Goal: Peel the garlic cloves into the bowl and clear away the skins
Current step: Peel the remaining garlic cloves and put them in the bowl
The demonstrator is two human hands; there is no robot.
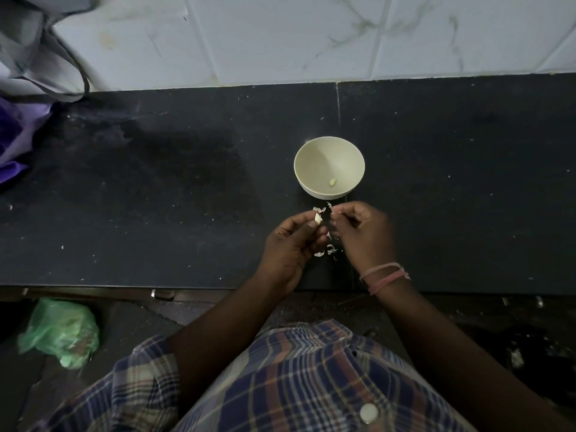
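A cream bowl stands on the black counter with one peeled garlic clove lying in it. Just in front of the bowl, my left hand pinches a pale garlic clove between thumb and fingertips. My right hand is close beside it, fingers curled, pinching a bit of skin at its fingertips. Loose white skins lie on the counter between and under my hands, and one more piece sits near the bowl's base.
The black counter runs the width of the view, backed by a white tiled wall. A grey bag and purple cloth sit at the far left. A green plastic bag lies on the floor below the counter's edge.
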